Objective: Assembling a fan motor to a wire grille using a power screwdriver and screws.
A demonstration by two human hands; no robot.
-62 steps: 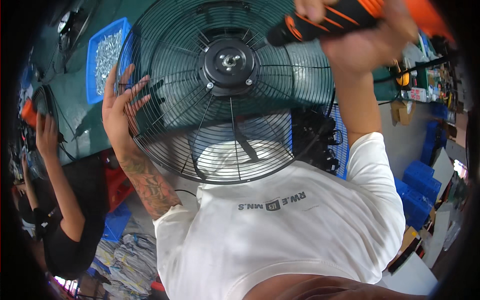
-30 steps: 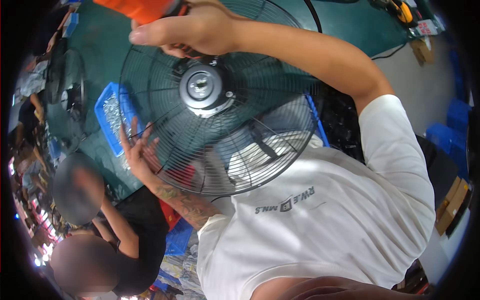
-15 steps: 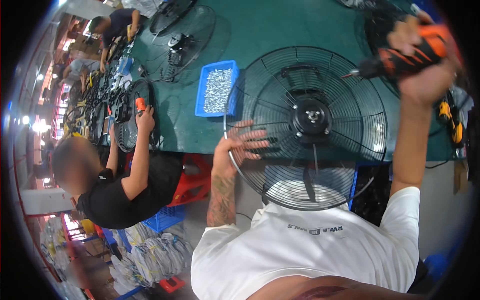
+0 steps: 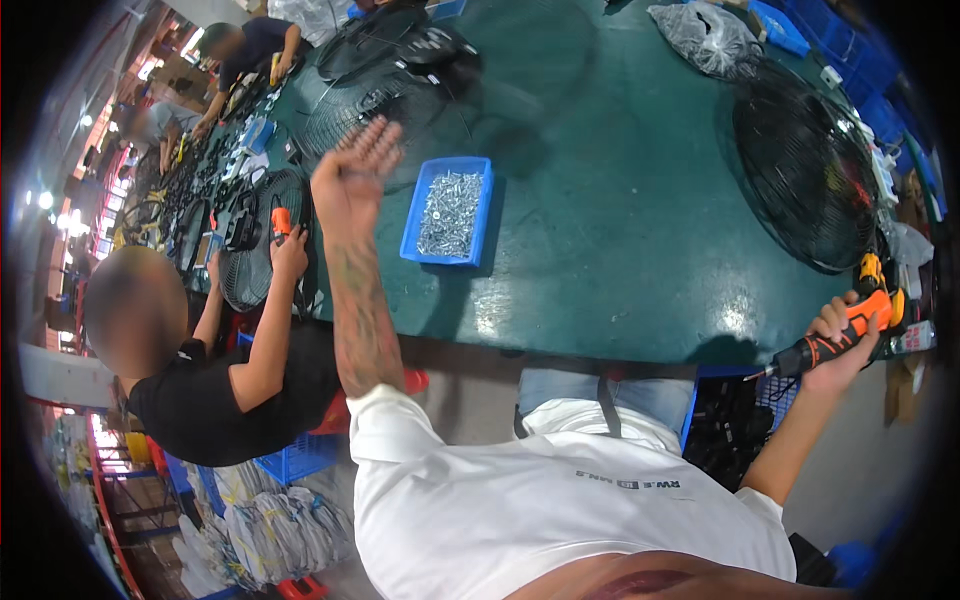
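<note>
My left hand [image 4: 358, 175] is raised over the table, left of a blue tray [image 4: 409, 252] full of small silver screws [image 4: 450, 215]. Its fingers are stretched out, somewhat blurred, and hold nothing. Beyond it are black wire fan grilles [image 4: 350, 120] and a dark blurred fan part with a motor [image 4: 440, 50]; whether the hand touches a grille, I cannot tell. Off the table's right front corner, my right hand [image 4: 835, 350] grips an orange and black power screwdriver [image 4: 815, 348], its bit pointing left.
A stack of black fan grilles [image 4: 805, 170] lies at the table's right side, near a plastic-wrapped bundle [image 4: 705, 40]. A yellow power tool [image 4: 870, 270] is beyond my right hand. At my left, a co-worker in black [image 4: 240, 400] holds an orange driver over a grille.
The fan grille in front of me is gone from there, and a blurred fan part shows at the back left. My left hand moved forward and left; my right hand lowered toward me with the power screwdriver.
</note>
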